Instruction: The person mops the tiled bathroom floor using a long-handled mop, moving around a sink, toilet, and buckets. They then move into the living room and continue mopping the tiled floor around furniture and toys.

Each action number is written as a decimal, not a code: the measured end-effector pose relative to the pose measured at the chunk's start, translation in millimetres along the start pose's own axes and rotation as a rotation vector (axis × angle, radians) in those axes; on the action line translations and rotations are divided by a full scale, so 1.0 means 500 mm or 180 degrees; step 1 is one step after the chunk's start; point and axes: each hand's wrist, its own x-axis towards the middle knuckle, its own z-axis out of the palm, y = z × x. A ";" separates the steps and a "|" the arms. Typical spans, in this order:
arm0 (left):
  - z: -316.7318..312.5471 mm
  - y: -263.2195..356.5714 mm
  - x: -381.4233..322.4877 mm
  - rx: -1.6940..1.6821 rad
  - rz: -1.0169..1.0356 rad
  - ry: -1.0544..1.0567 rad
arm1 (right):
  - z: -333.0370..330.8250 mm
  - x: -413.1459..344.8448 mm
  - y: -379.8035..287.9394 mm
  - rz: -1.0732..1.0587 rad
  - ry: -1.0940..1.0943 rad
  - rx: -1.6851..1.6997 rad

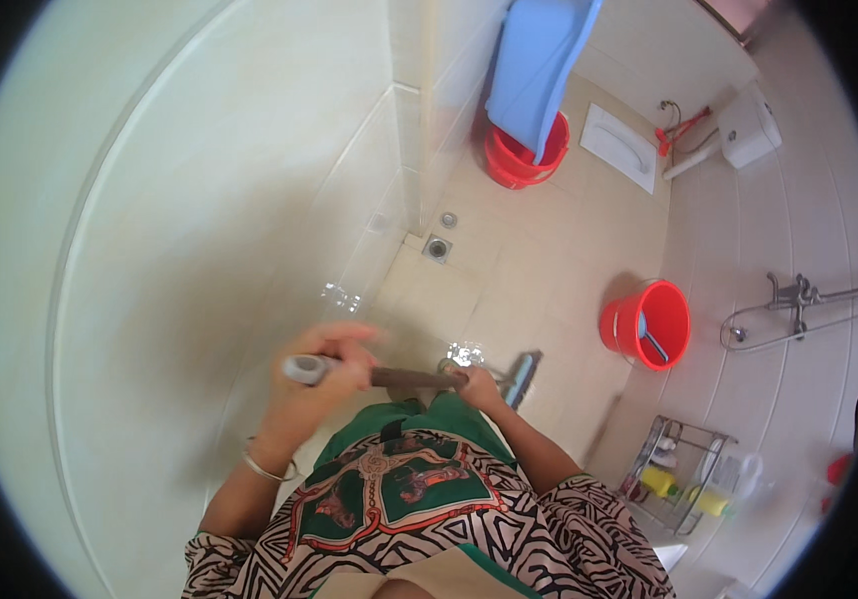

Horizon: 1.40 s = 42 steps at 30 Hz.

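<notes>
A long brown broom handle (417, 378) with a grey end cap crosses in front of my body. My left hand (331, 367), slightly blurred and with a bracelet at the wrist, is loosely around it near the cap. Farther along, my right hand (477, 388) grips the handle. The broom head (522, 380), light blue with dark bristles, rests on the tiled floor to the right of my right hand. The lower part of the handle is mostly hidden behind my right hand.
A red bucket (608, 326) holding a blue-headed tool lies tilted or appears so at right. Another red bucket (522, 176) stands below a blue plastic basin (530, 75). Floor drain (437, 248), squat toilet (620, 148), wire rack (679, 475) with bottles, and shower fittings (795, 292) are around.
</notes>
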 end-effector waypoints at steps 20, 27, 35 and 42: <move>-0.054 0.254 -0.010 -0.0136 0.1976 0.0017 | -0.182 0.121 -0.259 -0.1158 -0.0001 0.0574; 0.098 -0.040 0.080 -0.0755 0.0357 -0.0610 | -0.167 -0.107 0.078 0.0135 0.0717 0.0046; 0.228 -0.071 0.110 0.0063 -0.0533 -0.0818 | -0.122 -0.109 0.226 0.0649 -0.0293 -0.0658; 0.128 0.127 0.151 0.0474 0.0863 -0.0302 | -0.118 0.185 -0.016 -0.0398 0.0272 0.0415</move>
